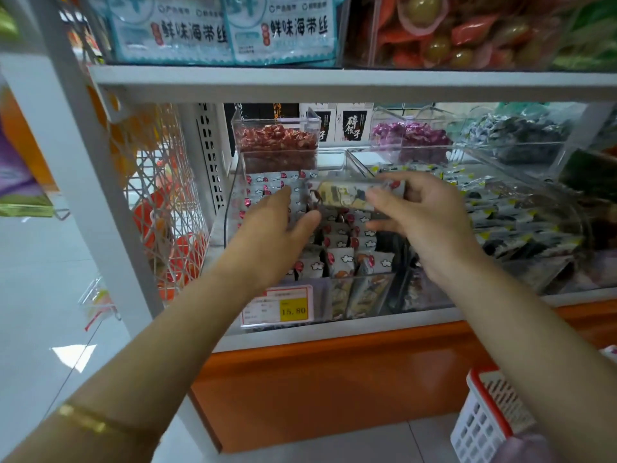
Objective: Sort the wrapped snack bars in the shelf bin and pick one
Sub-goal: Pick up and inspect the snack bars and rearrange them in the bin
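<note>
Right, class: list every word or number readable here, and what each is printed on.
"鲜味海带丝": both pale blue packets.
"碎银子": white box at the back.
"15.80": yellow price tag on the bin front.
Smaller print on tag, packets and snack bars: too blurred.

The left grip (270, 225) and right grip (424, 215) are bare. The right forearm (534, 329) is bare too; the left forearm (160, 345) wears a thin, shiny gold bangle (88, 421).

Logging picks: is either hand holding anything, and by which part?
The right hand pinches a wrapped snack bar by its right end; the left hand holds nothing.
</note>
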`<state>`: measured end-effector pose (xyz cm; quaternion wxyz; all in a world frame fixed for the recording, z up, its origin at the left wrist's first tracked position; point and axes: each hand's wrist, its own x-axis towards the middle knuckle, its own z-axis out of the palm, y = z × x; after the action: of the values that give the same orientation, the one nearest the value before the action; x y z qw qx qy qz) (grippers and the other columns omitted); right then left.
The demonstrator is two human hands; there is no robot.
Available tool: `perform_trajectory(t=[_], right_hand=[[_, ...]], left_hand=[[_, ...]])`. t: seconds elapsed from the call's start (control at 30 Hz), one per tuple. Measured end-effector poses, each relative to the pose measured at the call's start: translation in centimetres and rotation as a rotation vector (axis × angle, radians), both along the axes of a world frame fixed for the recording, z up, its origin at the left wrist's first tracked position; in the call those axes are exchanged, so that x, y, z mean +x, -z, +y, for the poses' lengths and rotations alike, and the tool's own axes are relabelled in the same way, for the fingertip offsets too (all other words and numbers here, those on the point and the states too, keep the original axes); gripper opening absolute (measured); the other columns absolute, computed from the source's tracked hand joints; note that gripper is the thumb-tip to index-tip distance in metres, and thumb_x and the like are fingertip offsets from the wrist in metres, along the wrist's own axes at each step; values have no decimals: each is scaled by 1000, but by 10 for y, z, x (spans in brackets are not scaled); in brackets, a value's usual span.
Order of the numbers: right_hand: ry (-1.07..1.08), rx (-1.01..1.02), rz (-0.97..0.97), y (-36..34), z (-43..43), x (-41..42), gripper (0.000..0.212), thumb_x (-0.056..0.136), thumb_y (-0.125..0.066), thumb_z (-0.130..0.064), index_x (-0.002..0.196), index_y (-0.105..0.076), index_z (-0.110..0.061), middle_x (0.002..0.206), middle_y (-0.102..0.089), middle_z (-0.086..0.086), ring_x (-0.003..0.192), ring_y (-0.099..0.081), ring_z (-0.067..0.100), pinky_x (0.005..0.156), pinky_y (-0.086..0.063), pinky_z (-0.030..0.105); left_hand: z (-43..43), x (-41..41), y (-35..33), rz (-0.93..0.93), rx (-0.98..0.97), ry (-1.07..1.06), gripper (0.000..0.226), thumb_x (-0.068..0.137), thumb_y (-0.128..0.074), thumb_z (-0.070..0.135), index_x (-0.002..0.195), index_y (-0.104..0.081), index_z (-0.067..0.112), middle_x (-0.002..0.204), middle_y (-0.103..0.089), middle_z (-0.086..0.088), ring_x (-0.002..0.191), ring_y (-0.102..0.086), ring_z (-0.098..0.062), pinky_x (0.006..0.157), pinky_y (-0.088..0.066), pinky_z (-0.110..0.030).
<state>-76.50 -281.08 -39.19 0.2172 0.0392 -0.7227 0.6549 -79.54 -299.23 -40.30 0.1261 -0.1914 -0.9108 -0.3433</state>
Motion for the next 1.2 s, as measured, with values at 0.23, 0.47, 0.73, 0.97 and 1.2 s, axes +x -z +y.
perform_trajectory(t=[0.23,0.47,0.73,0.97,1.2], right_hand=[[117,118,20,-17,1,-53,11,85,-67,-7,88,-58,-13,87,-63,3,70,-67,13,62,-59,25],[95,143,-11,-16,0,-82,19,86,-65,-9,100,-58,2,97,-66,16,68,-66,13,62,-59,27],[84,277,38,-22,-22,-114,21,87,-65,-12,103,-57,-2,108,-62,16,93,-64,23,83,-55,34],[58,682,86,-30,-74,-162,18,85,-63,-14,96,-55,-2,88,-54,6,82,-51,19,63,-42,26],[-115,955,-25,-13,-96,-185,22,82,-68,-16,96,-59,-2,83,-56,4,76,-52,17,60,-43,26]], left_hand=[[18,-102,-1,-119,-514,-196,71,93,-28,57,139,-31,2,140,-37,-24,130,-34,-38,108,-29,-48],[14,-140,8,-253,-542,-239,86,87,-20,70,142,-25,4,141,-38,-26,128,-37,-40,106,-31,-51],[14,-114,-3,-322,-637,-220,86,86,-13,71,145,-23,9,147,-29,-22,133,-28,-41,108,-27,-50],[13,-74,-16,-295,-740,-178,75,94,-13,59,146,-17,6,151,-23,-19,138,-22,-36,108,-24,-45],[-8,-46,-22,21,-1141,-229,61,99,-12,45,148,-9,10,157,-5,-13,144,6,-31,114,4,-54]])
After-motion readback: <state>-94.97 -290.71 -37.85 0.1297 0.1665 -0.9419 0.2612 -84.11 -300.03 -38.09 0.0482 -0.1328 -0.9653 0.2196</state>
